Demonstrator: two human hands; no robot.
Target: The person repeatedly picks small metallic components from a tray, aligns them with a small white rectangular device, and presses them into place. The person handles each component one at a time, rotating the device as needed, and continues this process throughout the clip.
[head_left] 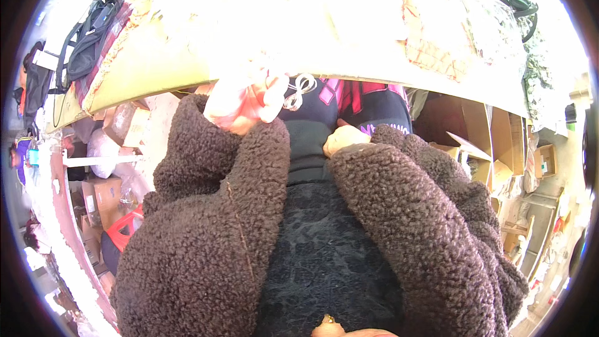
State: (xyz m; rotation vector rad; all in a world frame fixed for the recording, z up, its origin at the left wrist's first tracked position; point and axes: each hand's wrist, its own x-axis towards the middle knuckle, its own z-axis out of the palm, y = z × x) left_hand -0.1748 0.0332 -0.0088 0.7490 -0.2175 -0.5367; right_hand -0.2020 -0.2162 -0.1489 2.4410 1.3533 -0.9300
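My left hand (246,103) is at the near edge of the yellowish table (159,80), strongly washed out by light. Its fingers are curled, and a looped bundle of thin white cord (301,92) sticks out beside the fingertips, apparently held by them. Lower and to the right, my right hand (345,140) rests against my dark-clothed lap. It looks closed, with its fingers mostly turned out of sight, so anything inside it is hidden. Fluffy brown sleeves cover both forearms.
A black strapped bag (93,40) lies at the table's left end. Pale netting with orange lines (430,31) spreads across the right part. Under the table are cardboard boxes (103,200) on the left and open cartons (499,137) on the right. A red plastic piece (125,228) stands beside my left sleeve.
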